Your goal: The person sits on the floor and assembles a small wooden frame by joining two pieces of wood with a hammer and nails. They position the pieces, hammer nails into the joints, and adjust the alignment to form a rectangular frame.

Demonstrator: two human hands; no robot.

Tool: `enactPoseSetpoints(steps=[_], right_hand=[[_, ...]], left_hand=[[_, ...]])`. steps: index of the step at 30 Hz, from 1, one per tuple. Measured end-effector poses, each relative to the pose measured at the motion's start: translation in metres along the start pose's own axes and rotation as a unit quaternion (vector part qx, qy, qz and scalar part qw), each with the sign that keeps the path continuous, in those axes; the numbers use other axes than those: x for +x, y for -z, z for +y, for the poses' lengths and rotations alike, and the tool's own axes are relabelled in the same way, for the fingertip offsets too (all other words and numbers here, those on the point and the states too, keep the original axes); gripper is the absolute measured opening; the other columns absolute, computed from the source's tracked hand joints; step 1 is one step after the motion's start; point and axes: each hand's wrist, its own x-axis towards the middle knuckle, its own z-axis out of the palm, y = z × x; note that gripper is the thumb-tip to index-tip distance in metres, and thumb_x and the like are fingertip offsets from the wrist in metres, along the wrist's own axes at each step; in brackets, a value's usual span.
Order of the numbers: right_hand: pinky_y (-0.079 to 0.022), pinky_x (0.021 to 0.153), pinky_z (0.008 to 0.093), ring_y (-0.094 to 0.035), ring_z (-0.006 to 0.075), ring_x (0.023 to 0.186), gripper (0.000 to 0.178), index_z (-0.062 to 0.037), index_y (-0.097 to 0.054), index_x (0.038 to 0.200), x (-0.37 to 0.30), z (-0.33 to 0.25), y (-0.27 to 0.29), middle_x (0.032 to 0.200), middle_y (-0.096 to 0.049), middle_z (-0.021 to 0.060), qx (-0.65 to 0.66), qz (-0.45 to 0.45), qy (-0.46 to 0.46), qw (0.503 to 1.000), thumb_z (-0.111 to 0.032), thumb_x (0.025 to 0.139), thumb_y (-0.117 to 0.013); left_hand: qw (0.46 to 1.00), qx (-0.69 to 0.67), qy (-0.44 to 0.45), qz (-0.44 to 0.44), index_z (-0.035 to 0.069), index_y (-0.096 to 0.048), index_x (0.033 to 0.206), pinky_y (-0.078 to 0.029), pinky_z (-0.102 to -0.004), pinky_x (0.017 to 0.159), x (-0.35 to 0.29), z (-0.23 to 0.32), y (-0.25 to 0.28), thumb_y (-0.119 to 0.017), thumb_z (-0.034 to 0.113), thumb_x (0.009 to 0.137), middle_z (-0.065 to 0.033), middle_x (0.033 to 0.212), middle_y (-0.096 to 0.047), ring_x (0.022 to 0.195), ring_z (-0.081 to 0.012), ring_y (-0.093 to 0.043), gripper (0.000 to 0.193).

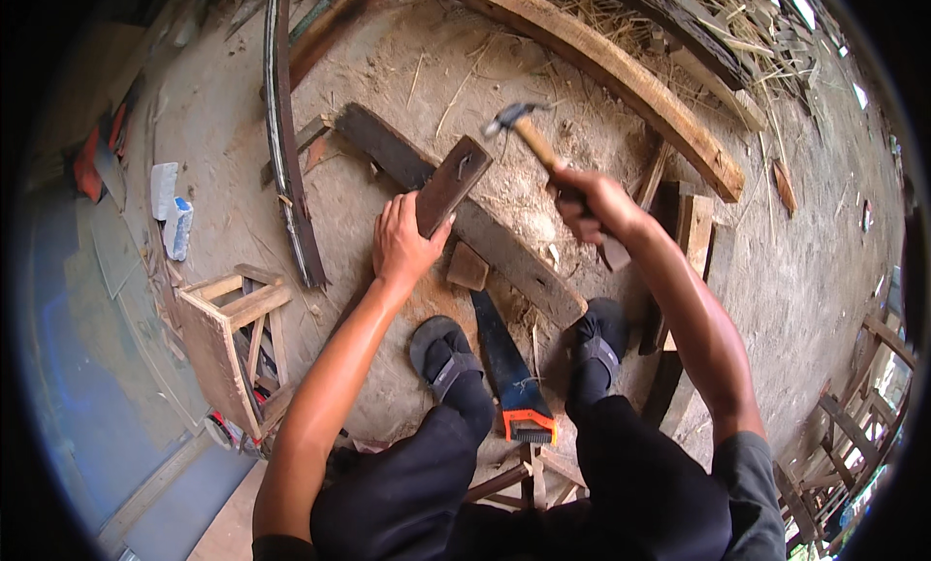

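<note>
My left hand [405, 243] grips a short, dark brown wood piece [448, 192], its fingers and thumb wrapped round the sides. A small marking or bit of metal shows near that piece's far end, too small to make out. The piece lies across a long, weathered plank [519, 260] that runs from far left to near right. To the right, my right hand [596, 210] is closed round the wooden handle of a hammer [535, 140]. The hammer's metal head is raised, apart from the wood. A small wood block [467, 267] shows beside the plank.
A handsaw [504, 357] with an orange handle lies between my sandalled feet. Left of me stands a small wooden frame [233, 338]. Long timbers [630, 81] lie at the back, with straw and scraps. A dark, narrow beam [283, 144] lies at the far left.
</note>
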Motion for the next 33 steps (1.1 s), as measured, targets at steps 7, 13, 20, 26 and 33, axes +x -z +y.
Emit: enactPoseSetpoints(steps=[7,13,20,26,33], right_hand=[[-0.024,0.036,0.0241,-0.029,0.0059,0.042,0.037,-0.0134,-0.047,0.088,-0.014,0.004,-0.023,0.062,-0.036,-0.0058,0.028,0.038,-0.014,0.999,-0.045,0.108,-0.042],[-0.039,0.037,0.0244,-0.044,0.0063,0.044,0.040,-0.0113,-0.047,0.085,0.014,0.021,-0.036,0.062,-0.047,-0.0044,-0.139,0.233,0.118,0.955,-0.044,0.097,-0.067],[-0.040,0.041,0.0293,-0.048,0.0088,0.047,0.047,-0.0080,-0.050,0.080,0.086,0.026,-0.059,0.060,-0.052,-0.0008,-0.236,0.280,0.216,0.905,-0.047,0.092,-0.073],[-0.038,0.040,0.0292,-0.048,0.0089,0.046,0.045,-0.0054,-0.049,0.082,0.106,0.039,-0.050,0.057,-0.049,-0.0018,-0.239,0.277,0.255,0.895,-0.042,0.095,-0.071],[-0.038,0.042,0.0294,-0.048,0.0090,0.049,0.040,-0.0055,-0.050,0.083,0.102,0.036,-0.056,0.062,-0.053,-0.0010,-0.197,0.269,0.266,0.905,-0.037,0.094,-0.073]], left_hand=[[0.999,0.015,-0.023,0.019,0.000,-0.056,0.121,-0.047,-0.0446,0.091,0.003,0.003,0.006,-0.073,0.044,0.087,-0.0174,0.110,-0.061,0.107,-0.0361,-0.059,0.059],[0.988,-0.136,0.019,0.071,0.000,-0.064,0.103,-0.049,-0.0369,0.074,0.031,0.042,0.025,-0.067,0.051,0.092,-0.0112,0.087,-0.065,0.084,-0.0257,-0.064,0.052],[0.900,-0.318,0.252,-0.159,0.003,-0.066,0.074,-0.039,-0.0268,0.055,0.083,0.049,0.020,-0.061,0.036,0.098,0.0012,0.063,-0.061,0.058,-0.0067,-0.051,0.041],[0.824,-0.429,0.312,-0.199,0.008,-0.065,0.075,-0.033,-0.0244,0.055,0.092,0.048,0.027,-0.060,0.029,0.096,0.0066,0.063,-0.054,0.056,-0.0044,-0.043,0.030],[0.808,-0.454,0.333,-0.176,0.009,-0.065,0.076,-0.031,-0.0235,0.053,0.086,0.051,0.030,-0.059,0.028,0.095,0.0073,0.062,-0.052,0.055,-0.0033,-0.040,0.027]])
